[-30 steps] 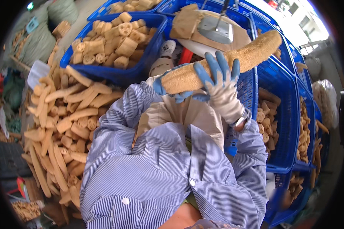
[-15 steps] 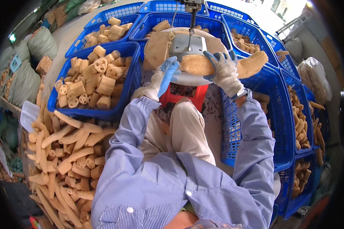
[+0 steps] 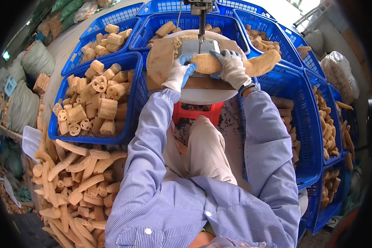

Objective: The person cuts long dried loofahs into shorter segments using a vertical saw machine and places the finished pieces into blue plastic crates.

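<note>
A long, curved dried loofah (image 3: 262, 64) lies crosswise over the metal plate (image 3: 194, 46) of a machine with a thin upright blade (image 3: 202, 31). My right hand (image 3: 231, 68), in a white glove with blue fingers, grips the loofah around its middle. At its left end my left hand (image 3: 180, 73), gloved alike, has its fingers curled against the tip. The loofah's right part bends upward beyond my right hand. Its near side sits just in front of the blade. Beneath the plate is a brown board (image 3: 159, 58) on a white round base.
A blue basket (image 3: 132, 120) of short cut loofah pieces stands at my left, above a heap of long loofahs (image 3: 87, 184). Another blue basket (image 3: 314, 173) stands close on the right. More baskets ring the machine, and a red stool (image 3: 196, 111) is below it.
Both hands have moved the loofah forward and slightly left over the plate, closer to the blade. My left hand has come against its left end. The whole view has shifted slightly.
</note>
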Demonstrator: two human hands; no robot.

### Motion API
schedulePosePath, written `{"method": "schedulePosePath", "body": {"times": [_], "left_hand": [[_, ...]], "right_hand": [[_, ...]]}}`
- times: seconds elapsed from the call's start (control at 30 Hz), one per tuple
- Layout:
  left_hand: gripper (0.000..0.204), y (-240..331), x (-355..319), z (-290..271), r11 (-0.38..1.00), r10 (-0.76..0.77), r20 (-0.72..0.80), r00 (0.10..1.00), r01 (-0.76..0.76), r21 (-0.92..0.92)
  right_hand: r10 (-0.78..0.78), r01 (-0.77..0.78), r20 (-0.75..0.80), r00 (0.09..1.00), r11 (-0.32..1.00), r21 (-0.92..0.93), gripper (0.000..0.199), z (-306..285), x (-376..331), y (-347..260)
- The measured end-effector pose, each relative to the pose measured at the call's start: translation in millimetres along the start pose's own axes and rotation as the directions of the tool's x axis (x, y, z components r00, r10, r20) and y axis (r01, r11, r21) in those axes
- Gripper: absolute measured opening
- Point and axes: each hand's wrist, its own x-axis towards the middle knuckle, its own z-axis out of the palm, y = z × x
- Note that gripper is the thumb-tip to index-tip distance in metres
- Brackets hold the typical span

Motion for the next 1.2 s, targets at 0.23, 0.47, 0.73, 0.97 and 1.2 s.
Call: {"method": "schedulePosePath", "body": {"times": [0.23,0.47,0.73,0.97,1.2], "left_hand": [[0.024,-12,32,0,0.999,0.025,-0.054,0.998,-0.023,0.038],[0.023,-10,63,6,1.0,0.019,-0.083,0.996,-0.017,0.019],[0.029,-23,100,-2,0.967,0.136,-0.342,0.93,-0.05,0.248],[0.033,12,-32,15,0.978,0.06,-0.403,0.913,-0.135,-0.158],[0.032,25,-116,217,0.95,0.029,0.293,0.956,0.065,-0.306]], "right_hand": [[0.03,-0.031,0.072,0.997,0.999,0.012,0.085,0,24,1],[0.077,-0.083,0.12,0.99,0.996,0.039,0.086,-7,48,8],[0.11,-0.119,0.079,0.991,0.985,0.123,0.095,4,68,16],[-0.015,-0.029,0.1,0.995,0.904,0.426,0.099,-36,-8,92],[-0.021,0.085,-0.212,0.977,0.951,0.299,0.121,-91,-163,198]]}}
